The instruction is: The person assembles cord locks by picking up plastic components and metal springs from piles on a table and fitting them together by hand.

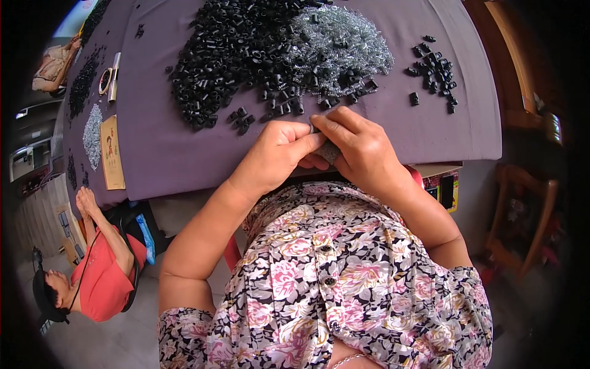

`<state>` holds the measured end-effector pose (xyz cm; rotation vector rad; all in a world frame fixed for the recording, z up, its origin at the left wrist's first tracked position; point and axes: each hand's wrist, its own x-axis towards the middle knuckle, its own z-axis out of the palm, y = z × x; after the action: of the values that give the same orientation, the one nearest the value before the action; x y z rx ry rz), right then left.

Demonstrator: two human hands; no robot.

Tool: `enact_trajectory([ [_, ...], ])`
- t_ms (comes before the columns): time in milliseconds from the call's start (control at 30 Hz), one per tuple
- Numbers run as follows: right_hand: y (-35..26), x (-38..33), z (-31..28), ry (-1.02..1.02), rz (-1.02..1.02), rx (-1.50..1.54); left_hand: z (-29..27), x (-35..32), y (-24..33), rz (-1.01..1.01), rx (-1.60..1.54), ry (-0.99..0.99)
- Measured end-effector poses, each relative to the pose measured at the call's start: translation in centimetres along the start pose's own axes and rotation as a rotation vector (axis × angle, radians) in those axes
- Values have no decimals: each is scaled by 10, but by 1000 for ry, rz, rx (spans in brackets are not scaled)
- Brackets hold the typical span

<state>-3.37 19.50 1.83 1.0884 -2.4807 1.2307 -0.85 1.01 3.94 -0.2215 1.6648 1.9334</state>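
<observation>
My left hand [276,150] and my right hand [365,144] meet at the table's near edge, fingertips pinched together. Between them a patch of grey, rough-looking material [330,151] shows under the right fingers; its kind is unclear. Whatever small part the fingertips hold is hidden by the fingers. Just beyond my hands lies a big heap of small black hollow plastic pieces [215,74]. A mound of small silver coil springs [344,46] adjoins it, with some black pieces mixed in. To the right is a loose group of small black pieces [433,64], apart from the heap.
A purple-grey cloth [160,154] covers the table. At the left, another cloth-covered surface holds more black pieces [83,86], springs [92,135], a tape roll [105,81] and a yellowish booklet [112,152]. A person in red [107,277] sits there; a wooden chair [522,218] stands at right.
</observation>
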Motion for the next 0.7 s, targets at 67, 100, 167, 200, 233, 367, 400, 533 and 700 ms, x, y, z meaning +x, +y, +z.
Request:
enact_trajectory([
  [67, 1, -1, 0, -40, -31, 12, -2, 0, -1, -58, -51, -30],
  [100, 1, -1, 0, -40, -31, 12, -2, 0, -3, -58, -51, -31],
  [167, -1, -2, 0, -37, -30, 16, -2, -2, -9, -24, -113, -21],
  [200, -1, -3, 0, -39, -29, 17, -1, -2, -10, -25, -114, -20],
  [233, 0, -3, 1, -18, -26, 19, 0, -1, -10, -7, -120, -17],
  [367, 2, -2, 6, 30, 31, 59, 4, 1, -10, 56, -106, 27],
  [400, 1, -1, 5, 30, 30, 59, 5, 1, -10, 58, -106, 28],
  [533, -4, 0, 5, 38, 57, 42, 7, 0, -13, 69, -132, 68],
  [700, -3, 0, 7, 65, 39, 20, 12, 1, -6, 43, -162, 123],
])
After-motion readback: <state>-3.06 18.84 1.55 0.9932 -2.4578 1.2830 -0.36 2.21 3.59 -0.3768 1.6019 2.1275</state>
